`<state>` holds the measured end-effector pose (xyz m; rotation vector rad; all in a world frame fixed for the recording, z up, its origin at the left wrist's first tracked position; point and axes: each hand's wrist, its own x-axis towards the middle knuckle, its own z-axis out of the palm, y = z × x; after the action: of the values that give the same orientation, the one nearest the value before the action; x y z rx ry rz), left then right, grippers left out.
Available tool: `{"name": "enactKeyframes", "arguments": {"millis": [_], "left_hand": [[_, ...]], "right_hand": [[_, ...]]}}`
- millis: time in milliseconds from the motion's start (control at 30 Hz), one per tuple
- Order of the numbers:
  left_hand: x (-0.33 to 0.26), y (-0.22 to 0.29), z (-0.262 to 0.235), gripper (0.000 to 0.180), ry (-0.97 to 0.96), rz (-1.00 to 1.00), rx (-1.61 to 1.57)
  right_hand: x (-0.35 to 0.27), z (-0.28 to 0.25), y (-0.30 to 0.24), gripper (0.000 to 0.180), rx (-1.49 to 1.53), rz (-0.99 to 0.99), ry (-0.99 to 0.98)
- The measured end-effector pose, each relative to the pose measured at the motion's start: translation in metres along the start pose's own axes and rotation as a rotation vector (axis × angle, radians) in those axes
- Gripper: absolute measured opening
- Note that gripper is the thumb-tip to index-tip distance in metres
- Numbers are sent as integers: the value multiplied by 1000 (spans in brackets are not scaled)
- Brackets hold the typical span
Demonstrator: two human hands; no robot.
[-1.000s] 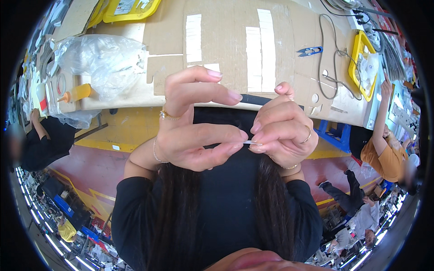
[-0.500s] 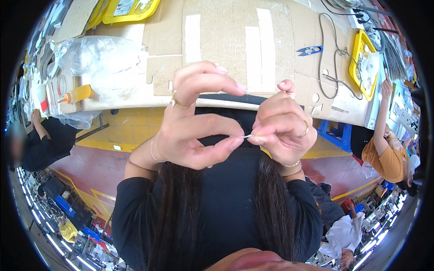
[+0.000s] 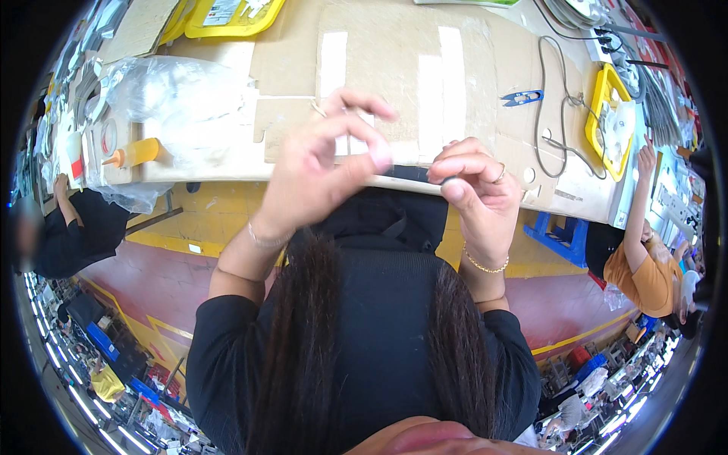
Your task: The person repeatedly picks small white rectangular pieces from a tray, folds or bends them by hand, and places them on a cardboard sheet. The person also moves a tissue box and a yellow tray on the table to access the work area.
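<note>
My right hand (image 3: 472, 191) is raised in front of my chest and pinches a small dark part (image 3: 449, 180) between thumb and forefinger. My left hand (image 3: 327, 165) is blurred by motion, a hand's width to the left, its fingers loosely curled and spread; I cannot make out anything in it. Both hands hover over the near edge of a cardboard-covered bench (image 3: 394, 83). The thin pale strand seen between the hands earlier does not show.
On the bench lie blue snips (image 3: 522, 97), a grey cable (image 3: 547, 114), a yellow tray (image 3: 611, 114) at right, another yellow tray (image 3: 227, 14) at the far edge, a clear plastic bag (image 3: 174, 102) and an orange-tipped glue bottle (image 3: 133, 153). People work on both sides.
My hands were touching with a thin pale strand pinched between them; now they have come apart. The left hand has swung up and to the left, blurred.
</note>
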<state>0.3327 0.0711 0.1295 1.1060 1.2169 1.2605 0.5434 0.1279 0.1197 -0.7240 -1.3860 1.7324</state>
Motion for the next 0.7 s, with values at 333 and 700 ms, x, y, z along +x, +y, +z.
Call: {"name": "enactKeyframes", "arguments": {"millis": [333, 700], "left_hand": [[169, -52, -181, 47, 880, 88, 1143], [91, -69, -106, 52, 314, 262, 943]], "right_hand": [[33, -3, 75, 13, -908, -34, -67], [69, 19, 108, 22, -1260, -58, -203]]}}
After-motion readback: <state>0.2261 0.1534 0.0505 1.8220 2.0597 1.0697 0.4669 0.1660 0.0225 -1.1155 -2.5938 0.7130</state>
